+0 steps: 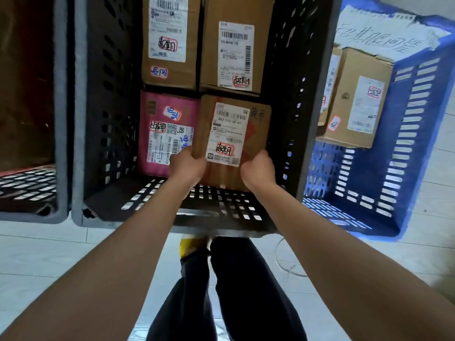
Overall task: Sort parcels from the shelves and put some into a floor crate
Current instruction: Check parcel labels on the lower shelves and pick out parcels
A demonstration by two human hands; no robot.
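Observation:
A brown cardboard parcel [256, 134] with a white shipping label stands inside the black floor crate [108, 119], at its near right. My left hand [187, 166] grips the parcel's lower left edge and my right hand [258, 169] grips its lower right edge. A pink parcel [157, 109] sits right beside it on the left. Two more brown parcels, one on the left [192, 57] and one on the right [211, 45], fill the far half of the crate.
A blue crate [406, 156] to the right holds two brown parcels [344, 114] and a handwritten paper sign [384, 33]. Another dark crate [29, 188] stands at the left. My legs and a white tiled floor [49, 254] are below.

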